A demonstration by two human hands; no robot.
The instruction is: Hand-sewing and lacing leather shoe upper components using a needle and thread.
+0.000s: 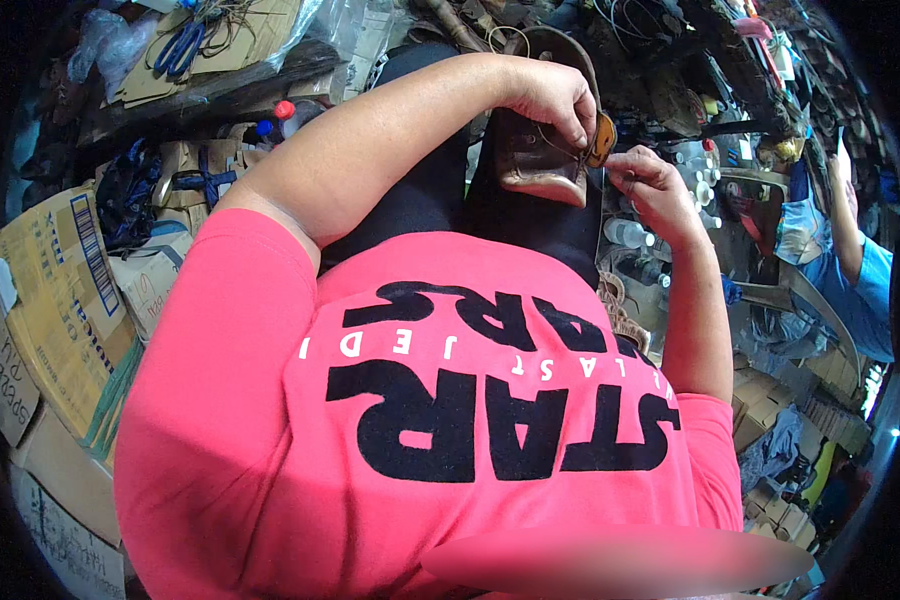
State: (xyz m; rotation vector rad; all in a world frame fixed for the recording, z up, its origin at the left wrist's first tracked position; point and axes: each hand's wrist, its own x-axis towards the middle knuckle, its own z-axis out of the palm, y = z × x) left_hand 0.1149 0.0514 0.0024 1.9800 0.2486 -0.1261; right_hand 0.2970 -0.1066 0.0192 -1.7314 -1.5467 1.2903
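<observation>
A brown leather shoe (532,160) rests on my lap over dark trousers, its sole side facing me. My left hand (553,98) bends over the top of the shoe and pinches its edge by a small tan leather piece (603,140). My right hand (645,180) is beside it on the right, fingers closed as if pinching a thin thread or needle; what it holds is too small to make out. My pink shirt (420,420) with black lettering fills the lower picture.
Cardboard boxes (60,300) are stacked at my left. Blue-handled scissors (180,45) lie on cardboard at the top left. Plastic bottles (630,235) and cluttered tools stand on the right. Another person in a blue shirt (860,280) sits at the far right.
</observation>
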